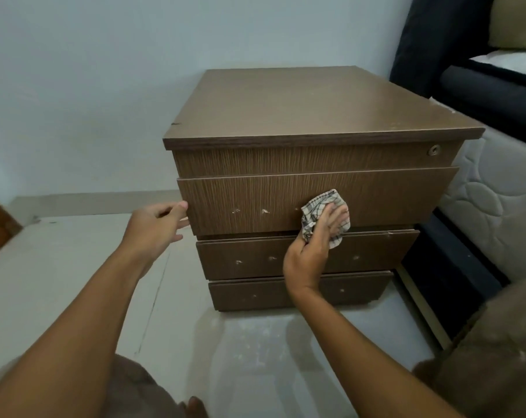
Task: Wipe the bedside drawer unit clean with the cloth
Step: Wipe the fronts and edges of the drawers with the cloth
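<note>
A brown wooden bedside drawer unit point(301, 116) stands on the floor in front of me, with several drawer fronts. The second drawer front point(255, 200) juts out slightly and has small pale marks. My right hand point(313, 248) presses a crumpled checked cloth point(322, 203) against the right part of that drawer front. My left hand point(156, 227) is at the drawer front's left edge, fingers spread, thumb and fingertips touching the edge; it holds nothing.
A bed with a quilted white mattress point(491, 206) and dark frame point(482, 95) stands close on the right. A pale wall point(90, 86) is behind the unit. Light floor tiles point(74, 282) stretch left and front. My knees point(497, 357) show at the bottom.
</note>
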The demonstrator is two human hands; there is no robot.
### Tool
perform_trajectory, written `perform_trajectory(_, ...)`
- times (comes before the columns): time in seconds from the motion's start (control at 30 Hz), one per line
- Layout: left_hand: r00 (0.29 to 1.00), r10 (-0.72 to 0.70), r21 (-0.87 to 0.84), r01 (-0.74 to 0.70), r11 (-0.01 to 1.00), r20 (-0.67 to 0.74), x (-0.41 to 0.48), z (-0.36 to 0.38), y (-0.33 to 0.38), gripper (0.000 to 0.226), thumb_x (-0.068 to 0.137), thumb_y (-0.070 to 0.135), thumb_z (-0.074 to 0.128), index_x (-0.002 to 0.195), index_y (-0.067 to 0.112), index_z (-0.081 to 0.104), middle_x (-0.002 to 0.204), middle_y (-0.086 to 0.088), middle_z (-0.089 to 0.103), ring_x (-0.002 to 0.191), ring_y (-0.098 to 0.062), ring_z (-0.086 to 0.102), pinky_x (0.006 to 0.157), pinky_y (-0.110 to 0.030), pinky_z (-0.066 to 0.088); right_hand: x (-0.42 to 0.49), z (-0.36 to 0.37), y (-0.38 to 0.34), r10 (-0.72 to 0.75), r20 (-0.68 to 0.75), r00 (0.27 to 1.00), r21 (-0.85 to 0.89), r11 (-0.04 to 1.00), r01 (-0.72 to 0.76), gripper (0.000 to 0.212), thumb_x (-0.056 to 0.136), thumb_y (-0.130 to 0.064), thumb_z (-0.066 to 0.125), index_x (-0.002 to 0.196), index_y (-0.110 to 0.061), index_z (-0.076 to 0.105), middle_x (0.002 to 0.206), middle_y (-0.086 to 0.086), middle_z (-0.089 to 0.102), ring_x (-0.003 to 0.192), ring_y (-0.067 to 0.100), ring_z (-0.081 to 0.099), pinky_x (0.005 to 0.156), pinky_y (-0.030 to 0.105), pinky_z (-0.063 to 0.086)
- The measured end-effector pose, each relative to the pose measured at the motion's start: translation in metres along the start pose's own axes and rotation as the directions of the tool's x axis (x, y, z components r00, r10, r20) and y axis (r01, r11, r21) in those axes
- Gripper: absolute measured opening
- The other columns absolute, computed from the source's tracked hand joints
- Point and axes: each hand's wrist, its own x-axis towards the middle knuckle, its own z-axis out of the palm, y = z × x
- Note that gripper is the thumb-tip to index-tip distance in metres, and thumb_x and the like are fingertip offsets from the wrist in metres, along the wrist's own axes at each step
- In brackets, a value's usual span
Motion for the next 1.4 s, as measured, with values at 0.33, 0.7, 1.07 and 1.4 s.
perform_trajectory(0.33,0.952,-0.081,0.078,0.06,0.995,0.295,0.016,-0.028,0.008,0.028,0.099,0.02,0.051,0.123,0.017,0.065,0.127,0.0,0.064,0.114,-0.016,0.061,0.088,-0.033,0.051,-0.051,0.06,-0.031,-0.167,0.205,0.965,0.019,0.986,0.166,0.084,0.077,0.013,0.039,0.151,-0.01,0.008,0.159,0.012,0.001,0.149,0.026,-0.009,0.12,0.046,-0.003)
perform_trajectory(0.7,0.95,-0.088,0.027,0.084,0.996,0.301,0.03,-0.034,0.011,0.035,0.094,0.029,0.038,0.089,0.015,0.069,0.107,-0.002,0.072,0.109,-0.013,0.062,0.105,-0.045,0.04,-0.083,0.059,-0.049,-0.244,0.853,0.462,0.156,0.963,0.22,0.082,0.077,0.016,0.043,0.146,-0.028,0.038,0.158,-0.009,0.024,0.146,0.005,0.015,0.119,0.034,0.019)
perform_trajectory(1.07,0.922,-0.125,-0.01,0.139,0.99,0.367,0.037,-0.038,0.018,0.068,0.094,0.042,0.017,0.093,0.002,0.073,0.105,-0.014,0.073,0.107,-0.026,0.063,0.101,-0.045,0.042,-0.034,0.033,-0.069,-0.518,0.319,0.794,0.2,0.855,0.478,0.071,0.073,0.028,0.057,0.136,-0.004,0.048,0.144,0.015,0.045,0.142,0.028,0.033,0.113,0.049,0.032)
perform_trajectory(1.4,0.923,-0.158,-0.031,0.18,0.983,0.351,0.036,-0.037,0.017,0.051,0.09,0.035,0.029,0.089,0.004,0.07,0.096,-0.008,0.071,0.102,-0.027,0.067,0.097,-0.043,0.045,-0.056,0.064,-0.031,-0.531,0.789,0.308,0.12,0.626,0.77,0.082,0.063,0.017,0.072,0.138,-0.008,0.051,0.146,0.008,0.046,0.14,0.025,0.031,0.117,0.04,0.01)
